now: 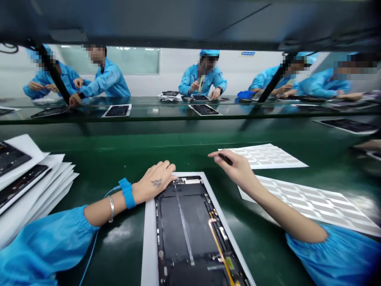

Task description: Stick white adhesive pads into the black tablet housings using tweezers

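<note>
An opened tablet body (190,234) with dark internals and an orange flex cable lies on a white tray (149,246) in front of me. My left hand (154,180) rests flat on the tablet's top left corner, fingers together and stretched out, a blue wrist strap (127,193) on the wrist. My right hand (236,167) hovers right of the tablet's top edge, pinching a small dark tool (225,159), beside two white sheets of small grey pads, the farther sheet (268,155) and the nearer sheet (312,202).
A stack of white trays with tablet bodies (26,178) sits at my left. The green belt (119,159) runs across. Beyond a raised shelf (178,113) holding more tablets, several people in blue coats work. Another person's hand (369,145) shows at the right edge.
</note>
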Demonstrator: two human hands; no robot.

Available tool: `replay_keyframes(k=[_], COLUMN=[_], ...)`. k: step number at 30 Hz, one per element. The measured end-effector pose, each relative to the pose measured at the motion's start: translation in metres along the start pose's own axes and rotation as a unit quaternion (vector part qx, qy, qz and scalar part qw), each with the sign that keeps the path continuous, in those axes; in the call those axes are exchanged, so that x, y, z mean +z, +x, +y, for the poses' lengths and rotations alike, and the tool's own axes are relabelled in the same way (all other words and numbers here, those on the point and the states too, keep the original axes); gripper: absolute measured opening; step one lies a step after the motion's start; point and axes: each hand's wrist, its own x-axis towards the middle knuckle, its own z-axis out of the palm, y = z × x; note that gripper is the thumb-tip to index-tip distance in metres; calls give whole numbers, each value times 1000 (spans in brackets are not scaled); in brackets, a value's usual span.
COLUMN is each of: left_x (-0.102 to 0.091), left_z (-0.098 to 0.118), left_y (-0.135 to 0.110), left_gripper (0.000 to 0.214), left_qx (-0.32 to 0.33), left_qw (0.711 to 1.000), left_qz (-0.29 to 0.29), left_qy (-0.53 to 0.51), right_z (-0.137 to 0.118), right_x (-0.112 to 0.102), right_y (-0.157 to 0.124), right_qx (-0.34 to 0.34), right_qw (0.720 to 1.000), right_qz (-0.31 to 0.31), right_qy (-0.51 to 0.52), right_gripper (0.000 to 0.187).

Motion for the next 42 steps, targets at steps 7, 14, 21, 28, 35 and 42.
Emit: replay_keyframes(k=[7,14,21,28,35,42], left_x=[-30,-74,-62,6,17,17], left_z=[-36,-138,-143,-40,-11,-13], left_y=[30,77,73,40,30,33], left_gripper=[23,25,39,43,43,45], left_qx=[-75,-348,-396,-76,30,20], left_qw=[993,917,891,995,999,998], left_qz=[42,196,222,72,-20,-43], left_qy=[-87,-20,12,1,-27,-35], right_z=[22,43,46,30,33,39], right_x=[13,17,20,35,35,35], right_y=[5,11,11,-7,-10,-7], right_qx=[115,127,76,-96,-89,-57], right_qw=[986,970,984,990,982,980], right_qz=[72,172,148,-81,-152,-184], right_qy=[102,112,62,-62,-74,-57], right_gripper=[28,27,26,33,32,33])
